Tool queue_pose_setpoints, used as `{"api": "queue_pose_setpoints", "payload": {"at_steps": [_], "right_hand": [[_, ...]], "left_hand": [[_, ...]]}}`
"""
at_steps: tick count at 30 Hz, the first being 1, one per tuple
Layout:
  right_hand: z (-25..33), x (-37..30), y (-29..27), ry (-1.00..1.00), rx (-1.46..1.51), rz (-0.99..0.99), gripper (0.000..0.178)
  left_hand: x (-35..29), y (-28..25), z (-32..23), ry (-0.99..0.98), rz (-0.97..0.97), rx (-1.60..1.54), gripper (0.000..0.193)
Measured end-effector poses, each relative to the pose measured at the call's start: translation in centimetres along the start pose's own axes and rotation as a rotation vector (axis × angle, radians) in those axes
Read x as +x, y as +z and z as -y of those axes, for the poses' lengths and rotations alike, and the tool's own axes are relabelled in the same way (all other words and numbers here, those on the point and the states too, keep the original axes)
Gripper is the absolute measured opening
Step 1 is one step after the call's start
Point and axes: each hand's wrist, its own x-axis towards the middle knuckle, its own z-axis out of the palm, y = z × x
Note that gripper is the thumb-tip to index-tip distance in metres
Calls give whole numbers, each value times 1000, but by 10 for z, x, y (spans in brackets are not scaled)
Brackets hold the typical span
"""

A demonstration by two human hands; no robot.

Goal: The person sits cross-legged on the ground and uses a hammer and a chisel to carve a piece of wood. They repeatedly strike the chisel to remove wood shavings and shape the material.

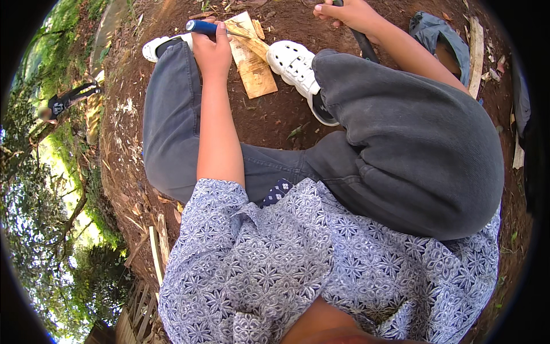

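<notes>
Top centre: left hand (211,49) fisted round blue-handled knife (201,26), its blade lying rightward across pale split wood slab (252,63) just beside; right hand (349,12) grips dark curved stick (364,43), further right.

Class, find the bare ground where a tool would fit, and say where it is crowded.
Free: the brown soil between the grey-trousered legs, below the pale wooden board. Crowded: around the board, the white perforated clog, the left hand gripping the blue-handled tool.
</notes>
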Motion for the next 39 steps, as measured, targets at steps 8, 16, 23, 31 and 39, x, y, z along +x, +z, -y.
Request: {"api": "queue_pose_setpoints", "payload": {"at_steps": [8, 16, 23, 31, 39], "right_hand": [[-5, 3, -1, -62, 22, 43, 23], [-2, 3, -1, -37, 18, 47, 22], [1, 0, -2, -45, -4, 71, 23], [21, -9, 3, 11, -164, 0, 26], [145, -49, 8, -728, -649, 162, 29]], "left_hand": [[4, -10, 19, 92, 92, 175, 30], [-1, -3, 7, 58, 61, 66, 29], [-3, -1, 1, 36, 55, 19, 30], [-6, 3, 6, 246, 41, 395, 28], [-9, 8, -9, 109, 81, 345, 27]]}}
